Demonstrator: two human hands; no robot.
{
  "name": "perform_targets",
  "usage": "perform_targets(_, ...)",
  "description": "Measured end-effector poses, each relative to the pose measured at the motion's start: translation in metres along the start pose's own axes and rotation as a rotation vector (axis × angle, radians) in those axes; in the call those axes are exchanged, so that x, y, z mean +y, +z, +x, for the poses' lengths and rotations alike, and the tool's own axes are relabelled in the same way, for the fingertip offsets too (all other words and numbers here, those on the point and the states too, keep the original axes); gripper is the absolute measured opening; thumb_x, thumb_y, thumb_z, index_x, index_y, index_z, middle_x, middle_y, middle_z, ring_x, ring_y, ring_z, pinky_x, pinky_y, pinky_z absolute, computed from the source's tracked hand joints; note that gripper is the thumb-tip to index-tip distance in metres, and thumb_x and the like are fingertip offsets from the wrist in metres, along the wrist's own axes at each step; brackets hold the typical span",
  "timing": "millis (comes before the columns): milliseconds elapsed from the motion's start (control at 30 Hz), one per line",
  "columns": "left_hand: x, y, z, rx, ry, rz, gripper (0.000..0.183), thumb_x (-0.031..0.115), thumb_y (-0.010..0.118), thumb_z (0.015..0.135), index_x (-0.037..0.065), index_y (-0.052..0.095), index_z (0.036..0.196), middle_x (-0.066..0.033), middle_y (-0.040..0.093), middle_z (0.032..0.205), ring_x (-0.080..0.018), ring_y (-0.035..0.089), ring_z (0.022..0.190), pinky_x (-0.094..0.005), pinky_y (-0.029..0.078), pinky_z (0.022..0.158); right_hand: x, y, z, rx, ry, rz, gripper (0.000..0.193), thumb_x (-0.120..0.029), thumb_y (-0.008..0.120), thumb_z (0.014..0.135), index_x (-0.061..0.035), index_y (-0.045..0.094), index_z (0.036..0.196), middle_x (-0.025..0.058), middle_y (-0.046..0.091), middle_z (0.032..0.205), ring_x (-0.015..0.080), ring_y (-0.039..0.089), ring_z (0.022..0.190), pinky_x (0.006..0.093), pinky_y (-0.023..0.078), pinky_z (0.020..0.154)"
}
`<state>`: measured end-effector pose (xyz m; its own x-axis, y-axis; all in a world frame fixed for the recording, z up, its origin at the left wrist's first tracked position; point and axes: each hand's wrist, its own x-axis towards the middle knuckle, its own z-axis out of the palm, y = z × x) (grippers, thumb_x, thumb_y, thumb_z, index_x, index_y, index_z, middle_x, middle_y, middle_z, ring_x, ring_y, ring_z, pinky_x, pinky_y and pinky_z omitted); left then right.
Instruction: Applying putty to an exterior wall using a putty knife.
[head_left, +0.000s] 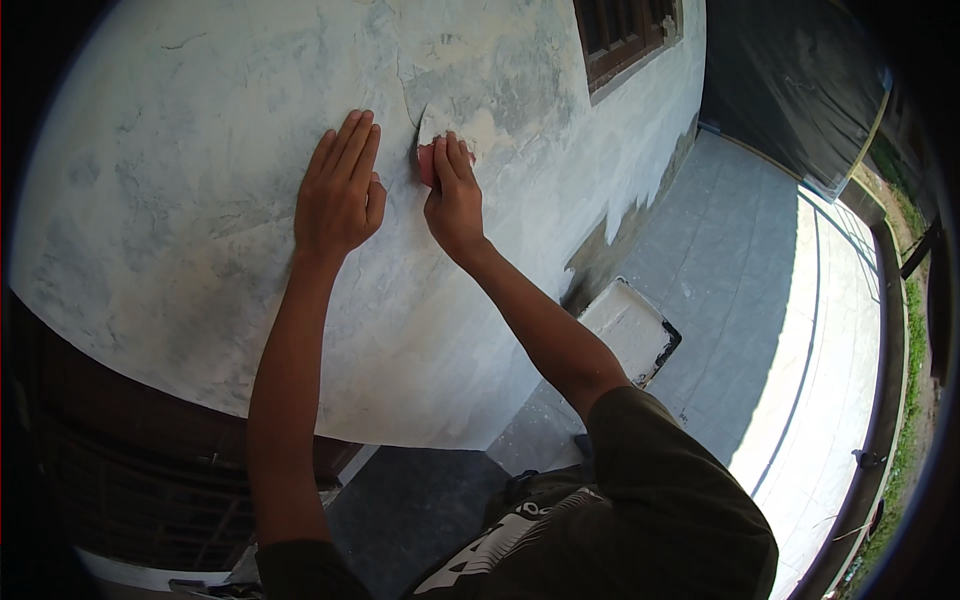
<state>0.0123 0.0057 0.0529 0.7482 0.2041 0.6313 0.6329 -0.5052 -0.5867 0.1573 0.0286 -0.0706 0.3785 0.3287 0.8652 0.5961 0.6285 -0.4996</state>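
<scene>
My left hand [338, 195] lies flat against the white, patchy plastered wall [210, 120], its fingers together and stretched upward, with nothing in it. Just to its right, my right hand [456, 205] grips a reddish putty scraper [427, 164] and presses it to the wall. White filler coats the scraper's upper part, and the fingers hide much of the tool. Around the scraper the wall shows grey, uneven patches and a thin crack running upward.
A white, smeared rectangular tray [632, 325] stands on the grey tiled floor [715, 240] below my right arm. A brown-framed window [622, 40] is set into the wall at upper right. Beyond it hangs a dark sheet [785, 85]. Dark wooden louvres [150, 490] are at lower left.
</scene>
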Motion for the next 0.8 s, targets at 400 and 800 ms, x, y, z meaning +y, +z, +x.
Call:
perform_targets(400, -0.010, 0.001, -0.010, 0.003, 0.033, 0.064, 0.049, 0.013, 0.049, 0.088, -0.003, 0.057, 0.134, -0.0141, 0.052, 0.148, -0.0241, 0.042, 0.143, -0.0423, 0.028, 0.121, -0.034, -0.068, -0.218, -0.461, 0.402, 0.333, 0.047, 0.009, 0.054, 0.092, -0.0060, 0.059, 0.137, 0.0204, 0.067, 0.124, 0.0309, 0.068, 0.111, 0.0363, 0.054, 0.095)
perform_targets(800, -0.005, -0.004, -0.015, -0.034, 0.043, 0.076, 0.051, 0.014, 0.049, 0.088, -0.004, 0.057, 0.135, -0.0137, 0.050, 0.150, -0.0231, 0.039, 0.145, -0.0409, 0.027, 0.122, 0.019, -0.066, -0.029, -0.076, 0.527, 0.352, 0.031, -0.004, 0.061, 0.095, 0.0066, 0.064, 0.124, 0.0144, 0.073, 0.099, 0.0141, 0.067, 0.089, 0.0296, 0.053, 0.082)
